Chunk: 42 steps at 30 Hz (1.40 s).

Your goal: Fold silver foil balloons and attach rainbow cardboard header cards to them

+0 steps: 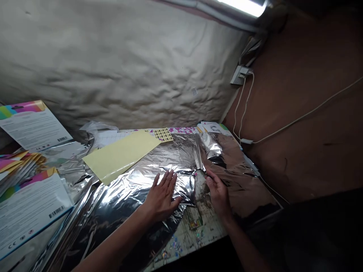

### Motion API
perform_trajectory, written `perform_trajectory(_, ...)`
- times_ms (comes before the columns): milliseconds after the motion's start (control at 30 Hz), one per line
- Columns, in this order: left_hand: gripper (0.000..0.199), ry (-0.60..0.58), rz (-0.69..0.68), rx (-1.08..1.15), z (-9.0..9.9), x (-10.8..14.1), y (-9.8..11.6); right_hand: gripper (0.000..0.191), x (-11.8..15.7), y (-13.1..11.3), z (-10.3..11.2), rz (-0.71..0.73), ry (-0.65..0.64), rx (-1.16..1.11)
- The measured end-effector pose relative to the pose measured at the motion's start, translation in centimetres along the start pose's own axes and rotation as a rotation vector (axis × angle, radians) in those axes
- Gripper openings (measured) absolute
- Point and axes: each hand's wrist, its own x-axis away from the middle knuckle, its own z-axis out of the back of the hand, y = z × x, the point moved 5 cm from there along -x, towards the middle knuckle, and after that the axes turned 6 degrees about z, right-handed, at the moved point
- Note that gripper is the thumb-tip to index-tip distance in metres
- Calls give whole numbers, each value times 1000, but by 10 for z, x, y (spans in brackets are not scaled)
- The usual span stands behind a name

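Note:
Silver foil sheets (121, 200) cover much of the worktable (210, 224). My left hand (163, 194) lies flat on the foil with its fingers spread. To its right, my right hand (218, 192) has its thumb and fingers pinched at the lower end of a folded foil strip (198, 155); the fingertips are partly hidden. A darker foil sheet (249, 181) extends to the right of that hand. Beyond my left hand, a yellow sheet (121, 155) rests on the foil, beside a small sheet of printed labels (163, 134).
Printed cardboard packages (31, 215) are piled at the left. Clear plastic (99, 128) lies near the back wall. White cables run from a wall socket (240, 74) down behind the table's right edge. Small shiny scraps (176, 245) dot the front edge.

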Motion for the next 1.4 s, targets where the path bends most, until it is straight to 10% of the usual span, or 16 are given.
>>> perform_trajectory(267, 91, 143, 186, 105, 11, 0, -8, 18, 14, -22, -13, 4, -151, 378)
perform_trajectory(467, 68, 155, 321, 254, 28, -6, -26, 46, -20, -8, -42, -287, -83, -391)
perform_trajectory(700, 83, 278, 309, 408, 24, -7, -34, 54, -51, -15, -56, -362, -182, -689)
perform_trajectory(867, 100, 584, 450, 1374, 31, -13, -63, 61, -81, -39, -72, -228, -118, -942)
perform_trajectory(1067, 54, 444, 368, 1756, 33, -24, -69, 53, -82, -62, -115, -165, -222, -1163)
perform_trajectory(1267, 47, 423, 297, 1796, 42, -21, -72, 32, -62, -62, -129, -292, -493, -1227)
perform_trajectory(1400, 45, 382, 344, 1782, 39, -23, -75, 32, -66, -55, -134, -347, -419, -1224)
